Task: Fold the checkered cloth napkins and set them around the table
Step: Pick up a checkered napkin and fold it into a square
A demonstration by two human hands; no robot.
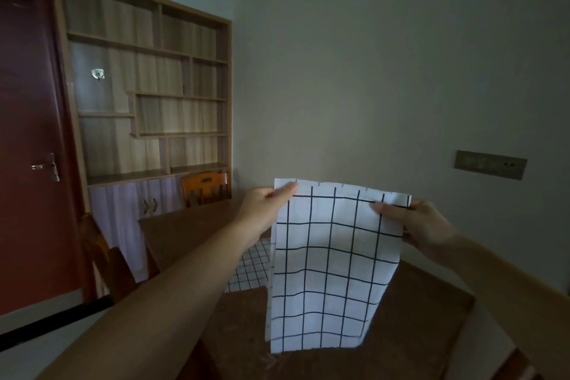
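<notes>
Dim grey walls and a wooden shelf unit (145, 95) back the brown counter (191, 231). Above the counter hangs a napkin (333, 265), thin and limp, white with a dark grid. The left hand (265, 210) and right hand (422, 225) each pinch a top corner. Folding looks just begun; next, bring the corners together evenly. Another napkin (249, 268) lies on the counter behind it.

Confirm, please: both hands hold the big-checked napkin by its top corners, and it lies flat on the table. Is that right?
Not quite. In the head view the left hand and right hand pinch the top corners, but the napkin hangs in the air above the table.
</notes>
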